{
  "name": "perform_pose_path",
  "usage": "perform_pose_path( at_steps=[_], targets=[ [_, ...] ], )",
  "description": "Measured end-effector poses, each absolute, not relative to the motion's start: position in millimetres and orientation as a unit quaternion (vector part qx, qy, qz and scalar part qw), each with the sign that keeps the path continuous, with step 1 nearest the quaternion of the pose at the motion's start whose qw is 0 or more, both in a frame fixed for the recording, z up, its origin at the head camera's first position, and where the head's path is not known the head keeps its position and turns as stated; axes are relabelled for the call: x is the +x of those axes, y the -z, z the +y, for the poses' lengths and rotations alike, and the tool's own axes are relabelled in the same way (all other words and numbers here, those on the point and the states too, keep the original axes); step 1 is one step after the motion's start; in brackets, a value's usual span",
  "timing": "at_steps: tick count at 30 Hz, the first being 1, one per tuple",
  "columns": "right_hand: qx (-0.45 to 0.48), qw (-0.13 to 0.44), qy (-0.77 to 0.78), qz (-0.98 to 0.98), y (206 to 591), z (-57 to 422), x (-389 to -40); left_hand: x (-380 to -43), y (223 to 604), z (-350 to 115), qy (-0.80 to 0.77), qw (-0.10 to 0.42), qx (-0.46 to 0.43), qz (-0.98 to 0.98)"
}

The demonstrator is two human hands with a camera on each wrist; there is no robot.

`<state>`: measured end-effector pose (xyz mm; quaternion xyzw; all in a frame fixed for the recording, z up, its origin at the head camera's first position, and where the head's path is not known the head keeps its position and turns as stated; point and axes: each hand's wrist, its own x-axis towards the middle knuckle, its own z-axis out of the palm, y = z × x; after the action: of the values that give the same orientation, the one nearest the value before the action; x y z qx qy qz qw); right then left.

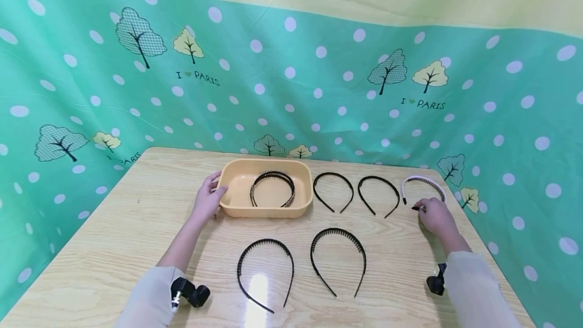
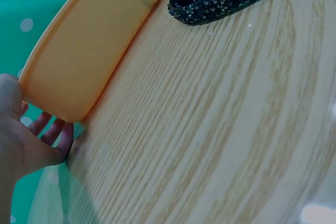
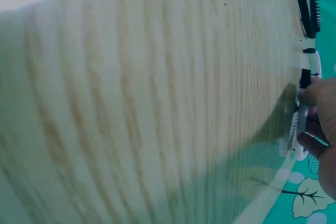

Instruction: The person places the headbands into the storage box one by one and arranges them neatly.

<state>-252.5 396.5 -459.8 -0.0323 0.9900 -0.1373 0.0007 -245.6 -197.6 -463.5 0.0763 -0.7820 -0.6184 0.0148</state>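
At the far right of the table my right hand (image 1: 437, 216) pinches one end of a white headband (image 1: 428, 178), close to its black tip. The white band arches away from me with dark teeth along its inner side. In the right wrist view, thumb and fingers close around the pale end of the band (image 3: 302, 121). My left hand (image 1: 209, 197) holds the left end of a light orange plastic tray (image 1: 264, 212), thumb over the rim. Fingertips show under the tray's end in the left wrist view. Inside the tray lie black toothed headbands (image 1: 273, 173), overlapping.
Two thin black headbands, one beside the tray (image 1: 333, 174) and one farther right (image 1: 379, 178), lie in the back row. Nearer me are two larger toothed ones, left (image 1: 266, 241) and right (image 1: 337, 230). A green dotted curtain (image 1: 291, 100) hangs behind the wooden table (image 1: 136, 227).
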Motion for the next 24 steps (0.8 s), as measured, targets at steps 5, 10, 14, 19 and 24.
perform_pose_path(
  at_steps=[5,10,14,19,24],
  targets=[
    [-0.033,-0.007,0.134,0.99,459,395,-249,-245,463,-198,0.619,0.014,0.075,-0.781],
    [-0.03,-0.016,0.132,0.991,455,394,-248,-245,463,-198,0.62,0.011,0.075,-0.781],
    [-0.029,-0.03,0.137,0.99,452,393,-247,-245,464,-199,0.621,0.013,0.075,-0.78],
    [-0.024,-0.041,0.142,0.989,450,392,-247,-245,464,-199,0.619,0.011,0.077,-0.781],
    [-0.025,-0.045,0.15,0.987,445,390,-247,-245,464,-199,0.621,0.011,0.076,-0.78]
  ],
)
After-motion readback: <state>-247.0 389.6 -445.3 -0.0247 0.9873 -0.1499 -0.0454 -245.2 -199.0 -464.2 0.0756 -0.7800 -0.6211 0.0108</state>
